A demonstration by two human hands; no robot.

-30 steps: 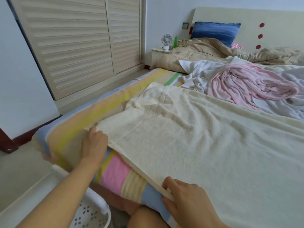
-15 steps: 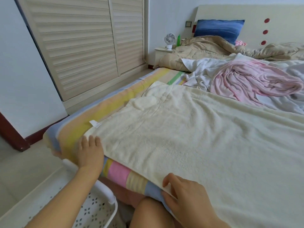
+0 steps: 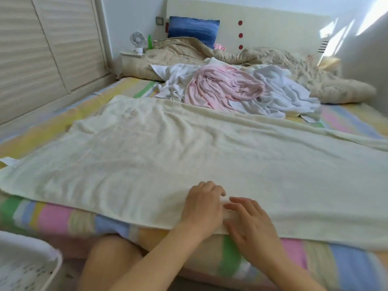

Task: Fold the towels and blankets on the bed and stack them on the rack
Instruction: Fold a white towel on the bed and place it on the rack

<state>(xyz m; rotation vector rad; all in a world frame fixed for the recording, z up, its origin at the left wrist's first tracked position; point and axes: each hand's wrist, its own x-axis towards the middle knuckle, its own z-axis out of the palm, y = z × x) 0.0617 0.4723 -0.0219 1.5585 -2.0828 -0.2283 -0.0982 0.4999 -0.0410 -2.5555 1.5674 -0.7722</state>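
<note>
From the head view, we see the left hand (image 3: 202, 204) has left the towel's far-left corner and now sits beside the right hand (image 3: 249, 223) at the middle of the near edge. The cream towel (image 3: 159, 156) lies spread across the striped bed (image 3: 60, 219), its label corner flat at the left. The left fingers curl onto a small raised fold of towel. The right fingers lie loosely spread and flat on it, fingertips touching that fold. Beyond the towel sits a heap of pink and white cloths (image 3: 226, 87), then a tan quilt (image 3: 279, 59) and a blue pillow (image 3: 193, 31). A white basket (image 3: 27, 265) stands lower left, beside our knee (image 3: 109, 259).
</note>
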